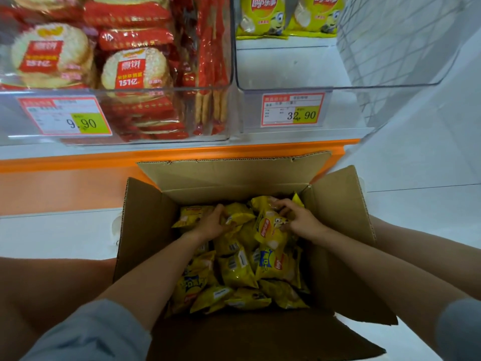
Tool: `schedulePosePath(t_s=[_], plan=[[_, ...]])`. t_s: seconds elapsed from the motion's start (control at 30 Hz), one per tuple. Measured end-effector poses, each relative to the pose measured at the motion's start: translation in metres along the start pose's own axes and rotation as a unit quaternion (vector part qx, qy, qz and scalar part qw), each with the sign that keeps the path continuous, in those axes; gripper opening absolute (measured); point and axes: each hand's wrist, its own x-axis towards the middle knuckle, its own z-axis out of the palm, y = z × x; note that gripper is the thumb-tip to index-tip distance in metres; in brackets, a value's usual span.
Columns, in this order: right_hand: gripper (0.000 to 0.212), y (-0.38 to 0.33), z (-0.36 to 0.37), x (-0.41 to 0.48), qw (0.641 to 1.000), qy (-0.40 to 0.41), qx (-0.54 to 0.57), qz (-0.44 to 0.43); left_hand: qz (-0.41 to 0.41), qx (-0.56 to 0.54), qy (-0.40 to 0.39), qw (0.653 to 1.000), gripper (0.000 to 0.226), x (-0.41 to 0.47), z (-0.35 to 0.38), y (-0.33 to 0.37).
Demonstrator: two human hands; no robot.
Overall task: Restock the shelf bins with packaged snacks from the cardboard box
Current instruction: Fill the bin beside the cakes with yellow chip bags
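The cardboard box (145,230) stands open just below the orange shelf edge (78,160), its four flaps spread outward, and it is heaped with yellow Lay's bags (238,269), some showing barcodes, one a blue-lettered front. The left hand (210,224) has its fingers curled round the edge of a yellow bag (239,214) at the far side of the heap; the right hand (302,221) grips the top of a Minion-printed Lay's bag (270,227) tilted up beside it. Above, the right bin (286,88), of clear plastic, carries a price tag (292,109) reading 32.90 and holds two Lay's packs (261,16) at its back, with bare floor in front of them. The left bin (156,142), tagged 9.90 (65,117), is packed with red rice-cracker packs (135,69) marked "151亿". The two bins stand touching side by side.
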Motion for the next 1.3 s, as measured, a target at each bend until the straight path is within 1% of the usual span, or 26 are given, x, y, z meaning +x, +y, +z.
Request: schedulePosePath(t_s=[0.03, 0.1, 0.2, 0.27, 0.33, 0.4, 0.47, 0.57, 0.63, 0.7, 0.77, 0.8, 0.83, 0.87, 0.9, 0.93, 0.97, 1.0, 1.03, 1.07, 1.1, 1.17, 1.23, 1.3], plan=[[0.057, 0.002, 0.0, 0.001, 1.0, -0.015, -0.003, 0.012, 0.008, 0.013, -0.005, 1.0, 0.043, 0.0, 0.002, 0.001], [0.057, 0.007, 0.0, 0.003, 0.999, -0.034, -0.03, 0.029, 0.023, 0.062, 0.013, 0.998, 0.051, -0.001, 0.006, 0.002], [0.051, 0.015, 0.001, 0.006, 0.995, -0.04, -0.082, 0.034, 0.033, 0.076, 0.051, 0.995, 0.056, -0.002, 0.009, 0.0], [0.047, 0.019, 0.001, 0.008, 0.993, -0.039, -0.106, 0.032, 0.031, 0.067, 0.072, 0.995, 0.052, -0.002, 0.007, -0.001], [0.042, 0.021, 0.001, 0.01, 0.993, -0.041, -0.106, 0.033, 0.026, 0.037, 0.095, 0.994, 0.047, -0.004, 0.001, -0.002], [0.035, 0.023, 0.003, 0.011, 0.992, -0.038, -0.113, 0.038, 0.027, 0.019, 0.115, 0.993, 0.039, -0.009, -0.007, -0.001], [0.032, 0.025, 0.006, 0.013, 0.989, -0.029, -0.144, 0.033, 0.032, 0.001, 0.141, 0.989, 0.03, -0.016, -0.017, 0.0], [0.034, 0.022, 0.012, 0.015, 0.985, -0.014, -0.169, 0.036, 0.027, -0.084, 0.162, 0.983, 0.018, -0.024, -0.026, 0.0], [0.046, 0.017, 0.016, 0.014, 0.981, -0.018, -0.188, 0.046, 0.007, -0.179, 0.137, 0.974, 0.017, -0.031, -0.028, 0.0], [0.06, 0.013, 0.018, 0.012, 0.977, -0.019, -0.209, 0.045, -0.013, -0.291, 0.085, 0.953, 0.018, -0.037, -0.026, -0.001], [0.07, 0.009, 0.019, 0.009, 0.975, -0.024, -0.219, 0.037, -0.048, -0.339, 0.034, 0.939, 0.013, -0.045, -0.023, -0.001], [0.075, 0.008, 0.019, 0.007, 0.973, -0.026, -0.227, 0.034, -0.073, -0.338, 0.013, 0.938, 0.011, -0.048, -0.02, -0.003], [0.081, 0.007, 0.018, 0.005, 0.97, -0.029, -0.237, 0.034, -0.096, -0.329, -0.008, 0.939, 0.011, -0.05, -0.015, -0.005], [0.086, 0.007, 0.017, 0.004, 0.968, -0.029, -0.248, 0.033, -0.119, -0.289, -0.035, 0.949, 0.01, -0.051, -0.01, -0.009], [0.089, 0.006, 0.016, 0.003, 0.965, -0.028, -0.257, 0.031, -0.129, -0.225, -0.059, 0.964, 0.012, -0.052, -0.006, -0.012], [0.089, 0.007, 0.015, 0.002, 0.963, -0.026, -0.266, 0.032, -0.126, -0.153, -0.077, 0.977, 0.022, -0.053, -0.003, -0.014], [0.089, 0.007, 0.013, 0.002, 0.961, -0.024, -0.273, 0.036, -0.112, -0.091, -0.081, 0.986, 0.04, -0.053, 0.001, -0.016], [0.087, 0.008, 0.012, 0.002, 0.959, -0.025, -0.279, 0.039, -0.096, -0.041, -0.067, 0.992, 0.06, -0.055, 0.003, -0.016], [0.085, 0.008, 0.011, 0.002, 0.958, -0.027, -0.283, 0.043, -0.074, 0.009, -0.033, 0.997, 0.074, -0.055, 0.004, -0.016], [0.084, 0.007, 0.011, 0.002, 0.956, -0.03, -0.288, 0.043, -0.042, 0.058, -0.001, 0.997, 0.079, -0.056, 0.004, -0.014], [0.081, 0.006, 0.01, 0.001, 0.955, -0.032, -0.291, 0.044, 0.002, 0.103, 0.025, 0.994, 0.079, -0.056, 0.005, -0.012], [0.076, 0.006, 0.01, 0.001, 0.956, -0.033, -0.288, 0.044, 0.082, 0.154, 0.027, 0.984, 0.085, -0.054, 0.007, -0.006], [0.07, 0.008, 0.011, 0.002, 0.956, -0.037, -0.288, 0.044, 0.122, 0.17, 0.02, 0.978, 0.084, -0.053, 0.009, 0.005], [0.069, 0.011, 0.013, 0.004, 0.956, -0.037, -0.287, 0.042, 0.133, 0.169, 0.015, 0.977, 0.079, -0.05, 0.012, 0.014]])
